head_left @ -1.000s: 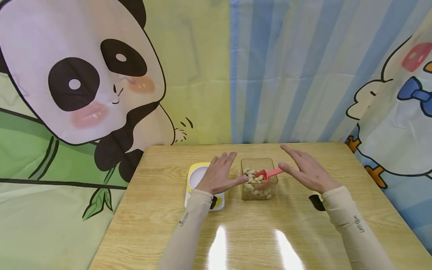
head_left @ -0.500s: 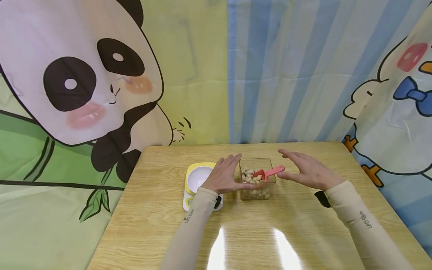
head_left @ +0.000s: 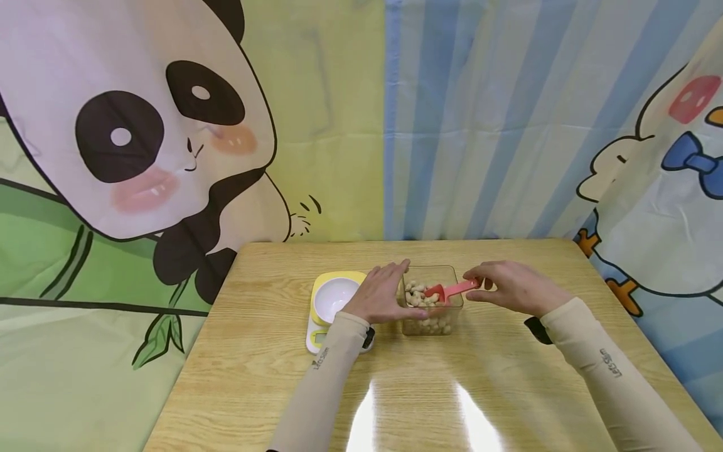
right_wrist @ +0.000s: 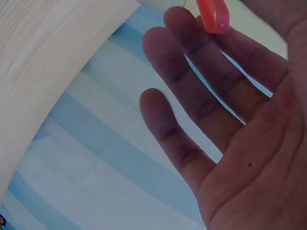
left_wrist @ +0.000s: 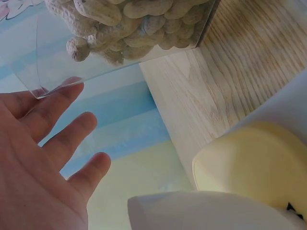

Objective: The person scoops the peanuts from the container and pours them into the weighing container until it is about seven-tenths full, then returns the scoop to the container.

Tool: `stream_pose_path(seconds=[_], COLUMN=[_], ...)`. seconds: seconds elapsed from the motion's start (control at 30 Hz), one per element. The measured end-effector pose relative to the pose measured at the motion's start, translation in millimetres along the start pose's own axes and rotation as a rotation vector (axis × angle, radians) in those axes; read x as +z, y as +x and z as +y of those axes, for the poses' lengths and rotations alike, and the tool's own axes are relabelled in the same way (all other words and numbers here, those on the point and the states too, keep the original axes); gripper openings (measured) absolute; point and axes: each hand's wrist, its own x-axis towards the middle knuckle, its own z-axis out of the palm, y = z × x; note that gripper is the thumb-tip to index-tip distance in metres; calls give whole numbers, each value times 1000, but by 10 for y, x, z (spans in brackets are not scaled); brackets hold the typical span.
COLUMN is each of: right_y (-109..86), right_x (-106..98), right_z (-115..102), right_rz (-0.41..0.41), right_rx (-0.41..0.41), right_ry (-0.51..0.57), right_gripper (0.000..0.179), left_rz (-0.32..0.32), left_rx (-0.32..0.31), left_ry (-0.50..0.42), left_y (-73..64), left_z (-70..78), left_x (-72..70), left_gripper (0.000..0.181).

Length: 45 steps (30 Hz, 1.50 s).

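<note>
We see the pink scoop [head_left: 454,289] in the clear tub [head_left: 432,273], its scooping end among the peanuts [head_left: 418,298]. Its long axis slants up and rightward, so the handle passes over the tub's right edge and points at our right hand [head_left: 516,285]. That hand is the nearer one to the scoop: the handle's end lies between its thumb and forefinger, with the rest of the scoop off to their left. At our right wrist, the other fingers spread loosely and the thumb's tip is out of sight, so we cannot tell whether the handle is pinched or merely touched.

Our left hand [head_left: 381,295] is at the tub's left side, fingers stretched out and spread rather than clenched, a fingertip touching the clear wall and the thumb along the near side. Beside that hand, on its left, a white bowl [head_left: 333,301] sits on the yellow and white kitchen scale [head_left: 314,328].

Counting up, we have two hands, one scoop, one tub, one bowl and one scale on one table [head_left: 254,351]; the peanuts are too heaped together for us to number.
</note>
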Motion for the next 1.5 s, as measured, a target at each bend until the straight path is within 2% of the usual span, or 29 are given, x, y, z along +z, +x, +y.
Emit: stream_pose_path(seconds=[0.13,0.37,0.57,0.77,0.87,0.97,1.07,1.13,1.27,1.5], right_y=[49,171,255,286,292,311,326,317,257,143], right_x=[6,34,99,169,167,163,172,190,255,358], right_z=[-16,-105,-143,-143,-160,-168,-141,-106,-21,71], right_rz=[-7,15,-19,-40,-24,13,64,88,124,173], right_rx=[-31,-106,-158,-159,-162,-219,-289,-308,-290,-231], right_ry=[19,-22,-37,-36,-60,-72,-47,-12,59,182], right_gripper=[31,19,13,6,10,17,14,10,3,13], left_rz=[-6,-3,-12,-16,-13,-4,3,1,-4,10], left_rx=[-2,-16,-12,-14,-9,-7,-9,-10,-11,-13], left_ry=[-5,-1,-14,-17,-21,-31,-51,-63,-71,-78], left_y=[-2,3,4,-8,-3,15,37,47,40,33], left_z=[5,3,21,31,27,15,10,9,7,-3], left_x=[-9,-8,12,43,33,10,-7,-7,7,45], left_gripper=[125,124,124,124,124,124,123,123,123,122])
